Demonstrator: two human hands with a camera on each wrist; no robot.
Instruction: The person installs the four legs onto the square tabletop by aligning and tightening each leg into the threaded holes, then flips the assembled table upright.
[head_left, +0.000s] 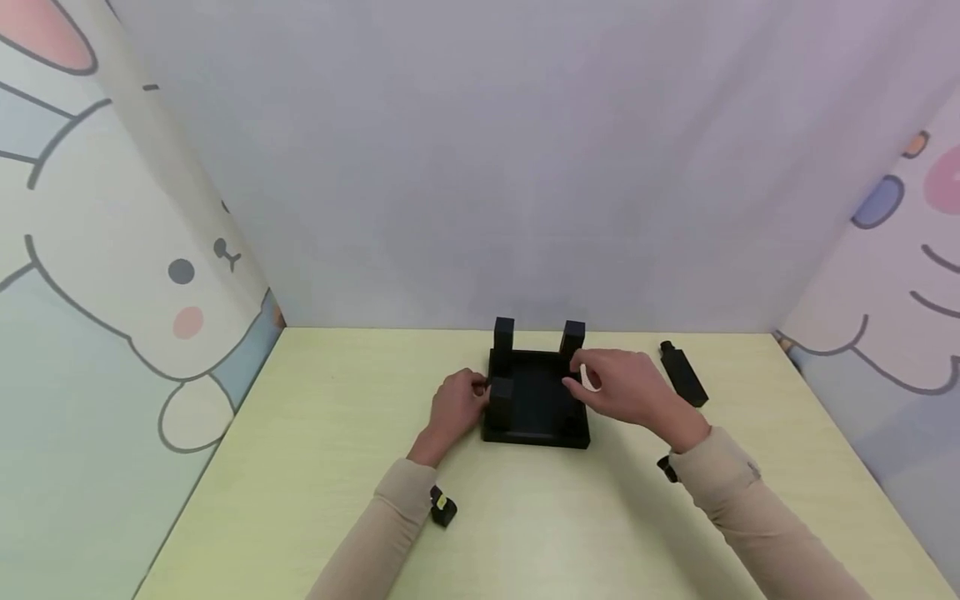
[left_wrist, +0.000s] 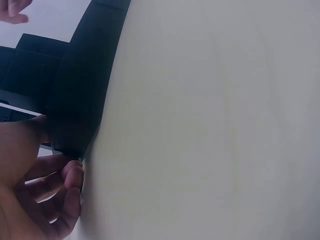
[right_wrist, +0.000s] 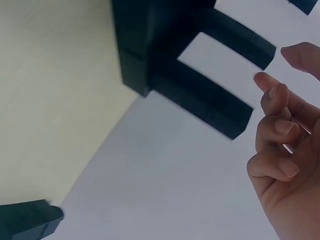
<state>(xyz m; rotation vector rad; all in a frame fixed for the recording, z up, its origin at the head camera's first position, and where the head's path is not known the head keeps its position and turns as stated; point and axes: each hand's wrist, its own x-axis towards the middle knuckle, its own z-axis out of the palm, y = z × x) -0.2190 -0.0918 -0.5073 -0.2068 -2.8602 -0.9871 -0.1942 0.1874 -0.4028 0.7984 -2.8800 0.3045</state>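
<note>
A small black square stool [head_left: 536, 439] lies upside down on the table, its legs pointing up. Three upright legs show: a back left leg [head_left: 503, 337], a back right leg [head_left: 573, 337] and a front left leg [head_left: 501, 400]. At its left edge my left hand [head_left: 456, 408] holds the frame, fingers curled at the rim and thumb partly hidden behind it, as the left wrist view shows. My right hand [head_left: 622, 385] hovers over the right side, thumb and forefinger apart, the other fingers loosely bent, nothing between them. In the right wrist view it is clear of the leg ends [right_wrist: 242, 125].
A loose black leg [head_left: 684, 377] with a narrow peg at one end lies to the right of the stool. Small black devices sit by the left sleeve [head_left: 405, 483] and the right sleeve [head_left: 712, 471]. A pale curtain [head_left: 525, 167] stands behind the yellow table [head_left: 360, 375].
</note>
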